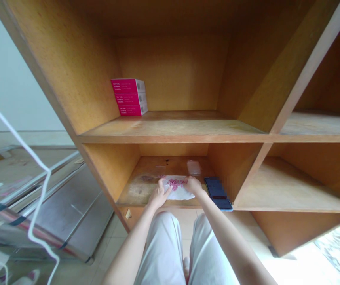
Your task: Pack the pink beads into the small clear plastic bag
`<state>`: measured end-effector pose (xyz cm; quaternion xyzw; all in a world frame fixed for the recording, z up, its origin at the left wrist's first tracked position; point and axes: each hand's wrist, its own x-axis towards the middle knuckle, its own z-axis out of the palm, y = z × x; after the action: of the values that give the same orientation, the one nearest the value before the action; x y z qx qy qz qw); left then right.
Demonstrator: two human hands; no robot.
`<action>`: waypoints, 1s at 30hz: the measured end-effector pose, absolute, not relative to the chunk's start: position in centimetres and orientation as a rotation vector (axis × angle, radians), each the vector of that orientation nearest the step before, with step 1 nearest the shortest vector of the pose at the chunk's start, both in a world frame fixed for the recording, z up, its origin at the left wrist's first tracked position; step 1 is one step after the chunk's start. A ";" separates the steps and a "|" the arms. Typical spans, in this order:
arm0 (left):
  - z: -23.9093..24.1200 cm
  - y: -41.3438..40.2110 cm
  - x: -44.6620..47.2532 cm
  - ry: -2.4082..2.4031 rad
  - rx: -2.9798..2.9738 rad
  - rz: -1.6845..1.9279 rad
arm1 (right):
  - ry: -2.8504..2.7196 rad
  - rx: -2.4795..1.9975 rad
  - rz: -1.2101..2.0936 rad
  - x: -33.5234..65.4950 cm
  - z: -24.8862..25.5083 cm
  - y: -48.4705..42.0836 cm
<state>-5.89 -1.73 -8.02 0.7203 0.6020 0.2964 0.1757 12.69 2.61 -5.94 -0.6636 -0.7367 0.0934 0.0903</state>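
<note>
Both arms are reaching forward over the person's light trousers [170, 253] to the lower shelf [134, 194] of a wooden cabinet. The left hand [158, 195] is pinching the left edge of a white packet [179, 189] printed with small red shapes; the right hand [192, 184] is gripping its right edge, fingers curled over it. The packet is lying flat near the front edge of the lower shelf, roughly mid-width in that compartment. Judged step: grasping the packet at both ends, not yet lifted. The next move would call for a firm two-sided grip on soft wrapping and keeping clear of the dark phone [217, 192], which is lying just right of the right hand, by the front right corner. Further back, a clear wrapper [194, 167] is sitting near the rear. On the upper shelf [170, 130], three pink boxes [129, 97] are stacked in the back left corner.
</note>
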 end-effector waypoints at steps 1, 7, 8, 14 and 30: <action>-8.0 -1.7 -5.9 1.708 2.040 0.845 | -2.187 -1.967 0.273 12.7 -6.0 2.6; -7.9 -1.8 -5.9 1.713 2.019 0.827 | -2.106 -1.964 0.342 12.7 -6.2 2.8; -7.9 -1.8 -5.9 1.713 2.016 0.824 | -2.080 -1.967 0.344 12.7 -6.1 2.8; -7.9 -1.7 -5.8 1.699 2.009 0.843 | -1.977 -1.674 0.427 11.0 -4.6 2.4; -8.3 -1.5 -6.0 1.675 2.040 0.768 | -2.186 -1.067 0.832 7.7 -3.6 2.4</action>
<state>-5.96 -1.53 -8.32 0.7280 0.5975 0.2739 0.1951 7.72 2.42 -3.62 -0.3983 -0.8160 0.3104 0.2815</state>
